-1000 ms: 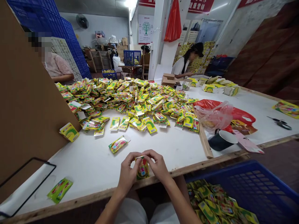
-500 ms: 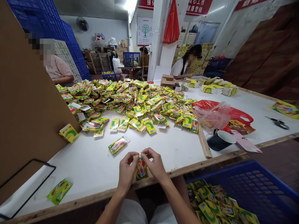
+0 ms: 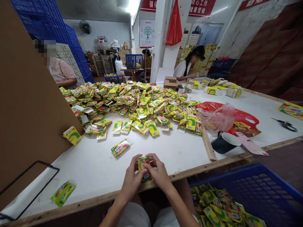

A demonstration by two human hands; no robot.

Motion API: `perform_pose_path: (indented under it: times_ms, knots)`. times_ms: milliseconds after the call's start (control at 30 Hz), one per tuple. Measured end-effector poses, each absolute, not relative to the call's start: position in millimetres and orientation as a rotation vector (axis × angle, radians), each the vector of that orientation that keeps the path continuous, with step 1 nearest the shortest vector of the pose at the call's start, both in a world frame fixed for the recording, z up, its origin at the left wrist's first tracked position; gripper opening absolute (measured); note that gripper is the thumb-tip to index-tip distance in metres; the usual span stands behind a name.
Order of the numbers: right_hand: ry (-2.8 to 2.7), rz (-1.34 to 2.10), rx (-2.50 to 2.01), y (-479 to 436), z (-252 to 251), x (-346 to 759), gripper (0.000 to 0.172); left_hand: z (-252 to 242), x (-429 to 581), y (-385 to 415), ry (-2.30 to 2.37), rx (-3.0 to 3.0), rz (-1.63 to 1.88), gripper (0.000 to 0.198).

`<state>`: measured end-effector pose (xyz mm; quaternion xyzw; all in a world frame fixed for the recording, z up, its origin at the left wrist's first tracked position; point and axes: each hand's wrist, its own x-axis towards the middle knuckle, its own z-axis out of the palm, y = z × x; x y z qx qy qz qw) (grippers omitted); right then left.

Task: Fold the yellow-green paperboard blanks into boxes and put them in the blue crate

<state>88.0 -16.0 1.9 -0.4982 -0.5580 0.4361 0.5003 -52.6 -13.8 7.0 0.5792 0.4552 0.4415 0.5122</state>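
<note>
Near the table's front edge I hold a small yellow-and-green printed box (image 3: 144,161) between both hands. My left hand (image 3: 133,173) grips its left side, thumb on the front face. My right hand (image 3: 159,170) closes on the right side, its thumb also pressed to the front. The fingertips curl around the box's upper sides, partly out of sight behind it. Beyond my hands a single similar box (image 3: 120,147) lies on the white table (image 3: 94,167). Farther back spreads a large heap of such small boxes (image 3: 132,97), some with white flaps open.
A brown cardboard panel (image 3: 35,104) and black wire frame (image 3: 47,164) stand left, near a green packet (image 3: 62,193). Right are a wooden strip (image 3: 208,145), dark mug (image 3: 224,143), pink booklet (image 3: 252,143), and scissors (image 3: 286,125). A blue basket (image 3: 262,186) of boxes sits below. Co-workers sit behind.
My fingers have shifted from the box's top edge to its sides, with both thumbs now on its front face. The camera view has shifted slightly.
</note>
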Motion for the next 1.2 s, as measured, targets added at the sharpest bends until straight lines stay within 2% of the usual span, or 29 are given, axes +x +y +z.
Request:
perform_pose_path:
  times_ms: [100, 200, 367, 500, 633, 733, 833, 933, 1033, 1133, 1200]
  knots:
    - [-1.373, 1.074, -1.228, -18.4, -0.5, 87.1, 0.032, 5.7, -51.3, -15.7, 1.106, 1.408, 1.031, 0.046]
    - [-1.369, 1.057, -1.237, -18.2, -1.3, 81.2, 0.031, 4.5, -47.6, -17.5, 1.137, 1.403, 1.060, 0.039]
    - [-1.283, 0.928, -1.283, -31.5, 13.1, 104.9, 0.027, 10.1, -54.7, -4.9, 1.087, 1.494, 1.061, 0.050]
    - [-1.261, 0.648, -1.638, -70.4, 33.8, 191.2, 0.030, 14.4, -92.5, 37.9, 1.437, 1.849, 1.174, 0.038]
    - [-1.261, 0.337, -1.928, -105.8, 40.9, 255.8, 0.031, 9.9, -125.1, 73.8, 1.816, 1.974, 0.929, 0.046]
    - [-1.202, 0.449, -1.894, -106.3, 32.5, 237.5, 0.033, 7.6, -120.7, 70.3, 1.758, 1.937, 0.787, 0.053]
    - [-1.211, 0.697, -1.688, -82.6, 19.2, 178.1, 0.029, 9.1, -96.6, 44.3, 1.579, 1.754, 0.856, 0.063]
    - [-1.222, 0.895, -1.403, -51.3, 9.5, 118.6, 0.024, 9.6, -70.1, 13.0, 1.315, 1.567, 0.989, 0.052]
    - [-1.197, 1.004, -1.206, -29.5, 3.4, 86.0, 0.027, 7.2, -55.1, -8.5, 1.135, 1.412, 1.069, 0.049]
    - [-1.196, 1.075, -1.145, -20.7, -1.0, 81.1, 0.029, 5.1, -53.5, -15.5, 1.094, 1.371, 1.078, 0.043]
    - [-1.241, 1.086, -1.153, -18.3, -1.7, 85.8, 0.024, 4.5, -56.0, -14.0, 1.081, 1.417, 1.039, 0.034]
